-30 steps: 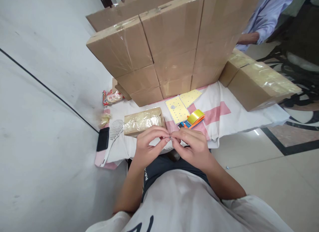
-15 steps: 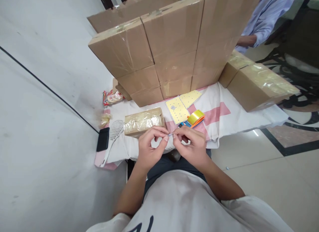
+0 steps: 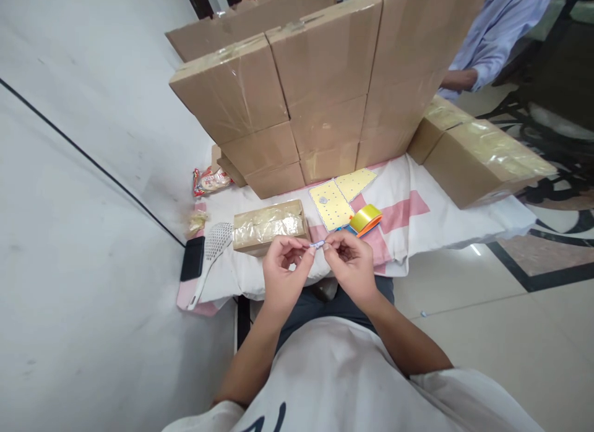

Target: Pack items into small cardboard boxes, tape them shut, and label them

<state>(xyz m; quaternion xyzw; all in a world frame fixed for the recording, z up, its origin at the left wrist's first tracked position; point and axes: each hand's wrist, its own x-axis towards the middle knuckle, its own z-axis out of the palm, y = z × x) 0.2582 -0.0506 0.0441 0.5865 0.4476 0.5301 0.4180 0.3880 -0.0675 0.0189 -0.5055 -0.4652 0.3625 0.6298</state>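
Left hand (image 3: 284, 272) and right hand (image 3: 349, 268) pinch a tiny pale piece (image 3: 317, 244) between fingertips, ends meeting just ahead of the taped box (image 3: 268, 225). We judge it light, thin, easily dropped; best gripped at both ends.

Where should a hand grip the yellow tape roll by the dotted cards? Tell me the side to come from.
Grip the yellow tape roll across its two flat faces, coming from above. It stands tilted on edge on the white and pink cloth, its upper rim free. The dotted yellow card lies on its far left, and a blue thing is tucked under its near side, so a low approach looks crowded.
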